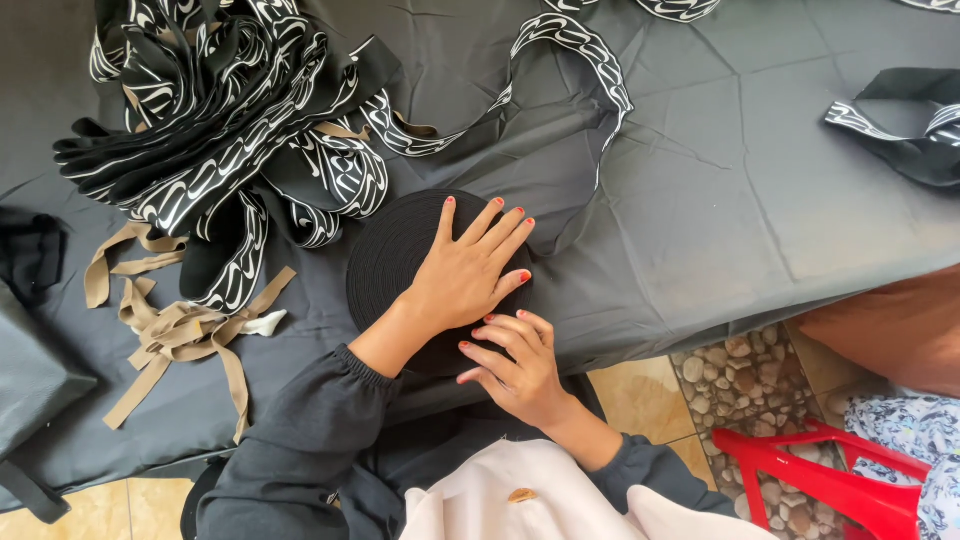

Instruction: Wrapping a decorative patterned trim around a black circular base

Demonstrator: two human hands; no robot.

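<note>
Dark-draped table (720,200): black webbing roll (395,255) at near edge. Left hand (465,275) flat on roll, fingers spread, clasping nothing; right hand (520,370) beside roll, loosely curled, empty. Risk: roll could slide off edge or uncoil if pressure eases; patterned strap pile (230,130) behind roll may snag.

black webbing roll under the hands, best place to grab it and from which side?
Probably the outer rim of the black webbing roll, pinched from its bare left side. It lies flat on the grey cloth like a disc, so only the edge gives the fingers purchase. The left hand lies spread on top; the right hand is at the near edge, so both of those sides are taken.
</note>
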